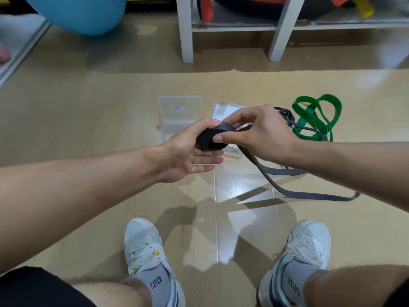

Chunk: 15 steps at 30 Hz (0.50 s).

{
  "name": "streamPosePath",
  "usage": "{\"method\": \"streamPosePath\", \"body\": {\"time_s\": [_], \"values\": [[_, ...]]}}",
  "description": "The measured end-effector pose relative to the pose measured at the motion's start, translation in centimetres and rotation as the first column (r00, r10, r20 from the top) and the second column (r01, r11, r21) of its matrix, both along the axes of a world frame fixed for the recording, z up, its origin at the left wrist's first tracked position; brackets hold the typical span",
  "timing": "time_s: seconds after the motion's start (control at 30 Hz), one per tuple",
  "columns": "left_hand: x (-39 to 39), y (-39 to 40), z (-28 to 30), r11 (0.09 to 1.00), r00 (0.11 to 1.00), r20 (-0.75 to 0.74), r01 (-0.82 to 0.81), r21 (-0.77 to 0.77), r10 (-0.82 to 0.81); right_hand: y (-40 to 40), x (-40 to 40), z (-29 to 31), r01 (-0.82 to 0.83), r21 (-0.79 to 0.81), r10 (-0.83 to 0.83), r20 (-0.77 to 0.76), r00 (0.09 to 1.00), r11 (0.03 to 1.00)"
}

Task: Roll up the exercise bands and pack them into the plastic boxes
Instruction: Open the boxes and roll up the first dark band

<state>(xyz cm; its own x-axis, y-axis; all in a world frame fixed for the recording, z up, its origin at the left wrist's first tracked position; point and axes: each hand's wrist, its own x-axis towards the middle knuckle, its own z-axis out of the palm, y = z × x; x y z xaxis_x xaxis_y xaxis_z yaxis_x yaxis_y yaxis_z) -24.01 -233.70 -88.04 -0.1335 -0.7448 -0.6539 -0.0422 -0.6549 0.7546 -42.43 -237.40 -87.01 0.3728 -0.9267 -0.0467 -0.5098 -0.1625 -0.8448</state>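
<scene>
A dark grey exercise band [276, 180] is partly wound into a tight roll [208, 140] held above the floor. My left hand [188, 154] cups the roll from the left, thumb on top. My right hand [256, 131] pinches the roll from the right, thumb on its face, while the loose tail drops under my right wrist and loops over the floor. A green band [314, 116] lies in loose loops at the right. Two clear plastic boxes stand open behind my hands: one [179, 111] on the left, another [223, 109] mostly hidden by my hands.
White shelf legs [186, 36] stand at the back, with orange and black gear on the shelf. A blue exercise ball [81, 12] sits at the back left. My two white shoes [143, 251] rest on the wooden floor near the bottom.
</scene>
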Motion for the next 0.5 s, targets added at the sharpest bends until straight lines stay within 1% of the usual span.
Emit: {"method": "streamPosePath", "body": {"time_s": [0.1,0.13,0.2,0.27,0.3,0.4,0.5], "values": [[-0.1,0.3,0.1,0.996,0.996,0.027,0.082,0.031,-0.083,-0.1,-0.2,-0.4,0.023,0.124,-0.029,0.049,0.998,0.992],[0.0,0.3,0.1,0.993,0.992,0.034,0.119,0.019,-0.119,-0.2,-0.3,-0.5,0.039,0.179,-0.052,0.073,0.996,0.983],[0.1,0.3,0.4,0.98,0.981,0.074,0.186,-0.077,-0.18,-0.2,-0.7,-0.7,0.055,0.279,-0.085,0.097,0.992,0.959],[0.5,0.0,0.6,0.964,0.981,0.105,0.183,-0.192,-0.165,-0.3,-1.1,-0.7,0.032,0.376,-0.081,0.115,0.99,0.926],[0.8,-0.3,0.7,0.961,0.982,0.113,0.17,-0.22,-0.149,-0.3,-1.3,-0.7,0.008,0.422,-0.068,0.126,0.99,0.907],[1.6,-0.9,0.9,0.953,0.972,0.13,0.222,-0.207,-0.198,-0.3,-1.5,-0.9,-0.057,0.519,-0.027,0.154,0.988,0.853],[1.8,-1.1,0.9,0.955,0.964,0.139,0.248,-0.164,-0.227,-0.4,-1.6,-1.3,-0.06,0.553,-0.02,0.137,0.99,0.831]]}}
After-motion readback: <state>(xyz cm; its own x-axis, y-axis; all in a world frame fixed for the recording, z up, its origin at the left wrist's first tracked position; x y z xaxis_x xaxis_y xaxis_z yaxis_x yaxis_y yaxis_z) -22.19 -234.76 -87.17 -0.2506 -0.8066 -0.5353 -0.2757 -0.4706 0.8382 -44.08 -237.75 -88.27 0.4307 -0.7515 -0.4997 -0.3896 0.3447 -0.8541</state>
